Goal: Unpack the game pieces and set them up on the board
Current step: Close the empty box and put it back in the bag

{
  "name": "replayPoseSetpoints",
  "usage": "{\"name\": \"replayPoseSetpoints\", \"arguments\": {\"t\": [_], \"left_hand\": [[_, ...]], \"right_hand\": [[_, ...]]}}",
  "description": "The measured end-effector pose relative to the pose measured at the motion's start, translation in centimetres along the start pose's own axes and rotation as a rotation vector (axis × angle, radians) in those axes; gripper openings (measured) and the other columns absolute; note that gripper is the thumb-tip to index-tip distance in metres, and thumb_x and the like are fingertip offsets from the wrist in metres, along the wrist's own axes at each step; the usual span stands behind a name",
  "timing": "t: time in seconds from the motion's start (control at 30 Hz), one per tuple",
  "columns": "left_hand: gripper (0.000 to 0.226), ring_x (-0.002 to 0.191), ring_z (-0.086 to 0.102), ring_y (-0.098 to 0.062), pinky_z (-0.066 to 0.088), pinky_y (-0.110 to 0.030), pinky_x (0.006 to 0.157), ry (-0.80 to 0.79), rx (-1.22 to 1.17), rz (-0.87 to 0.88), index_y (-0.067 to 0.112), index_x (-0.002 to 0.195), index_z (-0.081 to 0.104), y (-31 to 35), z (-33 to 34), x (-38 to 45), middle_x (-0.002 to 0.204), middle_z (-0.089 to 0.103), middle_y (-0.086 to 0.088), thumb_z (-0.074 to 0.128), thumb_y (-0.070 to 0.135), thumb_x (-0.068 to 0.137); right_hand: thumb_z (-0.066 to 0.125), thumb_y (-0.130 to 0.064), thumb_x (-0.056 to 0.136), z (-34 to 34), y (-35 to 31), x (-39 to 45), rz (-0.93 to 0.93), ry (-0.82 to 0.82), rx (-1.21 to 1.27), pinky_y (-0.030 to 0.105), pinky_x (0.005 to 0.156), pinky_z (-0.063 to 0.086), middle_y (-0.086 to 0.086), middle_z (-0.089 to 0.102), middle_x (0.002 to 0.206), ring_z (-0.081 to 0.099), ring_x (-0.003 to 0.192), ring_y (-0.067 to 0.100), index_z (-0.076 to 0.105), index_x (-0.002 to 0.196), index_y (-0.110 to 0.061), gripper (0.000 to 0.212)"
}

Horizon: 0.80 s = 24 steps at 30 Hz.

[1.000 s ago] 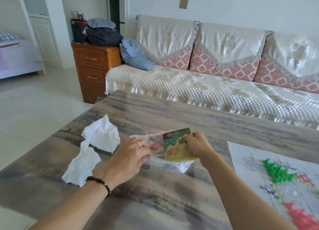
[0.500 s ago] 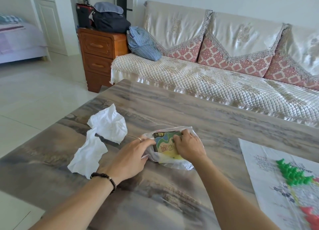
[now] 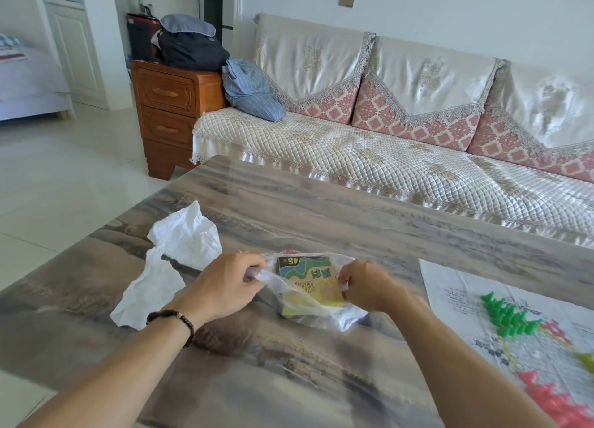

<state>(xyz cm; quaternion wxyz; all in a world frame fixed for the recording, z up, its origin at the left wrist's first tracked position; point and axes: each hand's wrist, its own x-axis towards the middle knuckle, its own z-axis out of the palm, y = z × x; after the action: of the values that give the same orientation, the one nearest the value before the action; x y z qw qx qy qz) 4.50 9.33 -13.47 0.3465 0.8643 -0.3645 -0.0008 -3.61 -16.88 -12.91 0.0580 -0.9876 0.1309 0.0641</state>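
Taking the clear plastic bag (image 3: pixel 308 302) at the middle of the table (image 3: pixel 321 209) as the mark: well to its left lie two crumpled white sheets (image 3: pixel 180 254), likely spent wrapping. Just left of the bag, the left hand (image 3: pixel 221 286) has its fingers curled tight round the bag's left edge. Inside the bag sits a small printed box (image 3: pixel 308 283), green and yellow, lying flat. At the bag's right edge the right hand (image 3: pixel 369 286) pinches the plastic the same way, so the two hands hold the bag's mouth from opposite sides.

Right of the bag, near but apart, the paper board (image 3: pixel 456 299) is spread on the table. A cluster of green pieces (image 3: pixel 508 318) stands on it, and further right and nearer the person a group of red pieces (image 3: pixel 556 402), blurred. A yellowish patch at the frame's right edge is too unclear to name.

By my judgement the task is partly done: two colours are placed, and the box still has to come out of the bag.
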Motion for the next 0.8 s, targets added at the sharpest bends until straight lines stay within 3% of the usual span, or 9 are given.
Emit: {"name": "replayPoseSetpoints", "arguments": {"t": [0.1, 0.23, 0.33, 0.43, 0.5, 0.57, 0.63, 0.7, 0.8], "left_hand": [[0.021, 0.073, 0.054, -0.004, 0.041, -0.018, 0.066, 0.007, -0.186, -0.057, 0.013, 0.063, 0.059, 0.7, 0.1, 0.1, 0.064, 0.056, 0.009, 0.062, 0.021, 0.083], [0.025, 0.066, 0.051, -0.006, 0.039, -0.028, 0.069, 0.072, -0.448, -0.175, 0.004, 0.060, 0.058, 1.9, -0.2, 0.5, 0.067, 0.059, 0.000, 0.060, 0.025, 0.074], [0.026, 0.080, 0.058, 0.007, 0.037, -0.023, 0.076, 0.181, -0.607, -0.318, 0.003, 0.057, 0.065, 2.6, -0.5, 0.8, 0.094, 0.068, 0.012, 0.057, 0.029, 0.059], [0.018, 0.091, 0.050, 0.009, 0.029, -0.017, 0.072, 0.269, -0.660, -0.414, 0.014, 0.048, 0.064, 3.3, -1.0, 1.1, 0.111, 0.058, 0.018, 0.056, 0.029, 0.055], [0.017, 0.095, 0.048, 0.010, 0.029, -0.017, 0.073, 0.273, -0.676, -0.412, 0.014, 0.049, 0.062, 3.8, -1.4, 1.5, 0.107, 0.060, 0.021, 0.058, 0.026, 0.061], [0.018, 0.098, 0.055, 0.000, 0.036, -0.021, 0.081, 0.239, -0.762, -0.371, 0.013, 0.052, 0.060, 4.5, -1.4, 2.0, 0.092, 0.068, 0.023, 0.059, 0.022, 0.067], [0.019, 0.098, 0.059, -0.017, 0.040, -0.032, 0.088, 0.217, -0.990, -0.376, 0.011, 0.056, 0.056, 5.1, -1.1, 2.6, 0.094, 0.073, 0.005, 0.058, 0.023, 0.071], [0.020, 0.090, 0.053, -0.024, 0.039, -0.032, 0.077, 0.233, -1.164, -0.435, 0.013, 0.064, 0.055, 5.8, -0.5, 3.2, 0.093, 0.064, -0.011, 0.057, 0.021, 0.082], [0.017, 0.078, 0.050, -0.016, 0.036, -0.031, 0.069, 0.274, -0.777, -0.449, 0.020, 0.077, 0.057, 5.6, 0.8, 3.8, 0.083, 0.057, 0.005, 0.057, 0.033, 0.088]], "right_hand": [[0.052, -0.011, 0.081, -0.4, 0.0, -0.4, 0.083, 0.196, 0.342, 0.031, 0.062, 0.051, 0.004, 0.068, 0.074, 0.064, 0.070, 0.021, 0.067, 0.076, -0.009, 0.017], [0.056, -0.006, 0.072, -2.1, 0.1, -1.3, 0.221, 0.371, 0.999, 0.033, 0.063, 0.045, 0.016, 0.069, 0.073, 0.059, 0.066, 0.021, 0.063, 0.069, -0.005, 0.007], [0.051, 0.003, 0.073, -2.8, 0.4, -2.2, 0.271, 0.418, 1.360, 0.033, 0.061, 0.048, 0.014, 0.073, 0.074, 0.064, 0.064, 0.021, 0.052, 0.070, -0.011, 0.014], [0.050, 0.000, 0.066, -3.5, 0.8, -3.0, 0.274, 0.386, 1.544, 0.034, 0.064, 0.041, 0.012, 0.065, 0.067, 0.056, 0.065, 0.024, 0.054, 0.073, -0.011, 0.014], [0.056, -0.008, 0.055, -3.9, 1.1, -3.4, 0.245, 0.323, 1.555, 0.033, 0.062, 0.038, 0.010, 0.054, 0.065, 0.048, 0.063, 0.022, 0.059, 0.078, -0.007, 0.023], [0.062, -0.013, 0.065, -4.1, 1.0, -3.8, 0.209, 0.281, 1.421, 0.031, 0.061, 0.036, 0.007, 0.054, 0.064, 0.048, 0.062, 0.019, 0.064, 0.083, -0.004, 0.021], [0.065, -0.010, 0.079, -3.9, 0.9, -3.9, 0.177, 0.260, 1.238, 0.029, 0.060, 0.040, 0.004, 0.057, 0.065, 0.051, 0.060, 0.015, 0.069, 0.087, -0.006, 0.010], [0.068, -0.009, 0.082, -3.5, 0.7, -4.0, 0.136, 0.200, 1.181, 0.026, 0.058, 0.046, 0.005, 0.060, 0.070, 0.055, 0.057, 0.012, 0.070, 0.090, -0.011, 0.008], [0.074, -0.035, 0.077, -3.1, 0.5, -3.8, 0.164, 0.215, 0.874, 0.025, 0.061, 0.046, 0.000, 0.066, 0.092, 0.063, 0.074, 0.013, 0.062, 0.105, -0.021, 0.033]]}}
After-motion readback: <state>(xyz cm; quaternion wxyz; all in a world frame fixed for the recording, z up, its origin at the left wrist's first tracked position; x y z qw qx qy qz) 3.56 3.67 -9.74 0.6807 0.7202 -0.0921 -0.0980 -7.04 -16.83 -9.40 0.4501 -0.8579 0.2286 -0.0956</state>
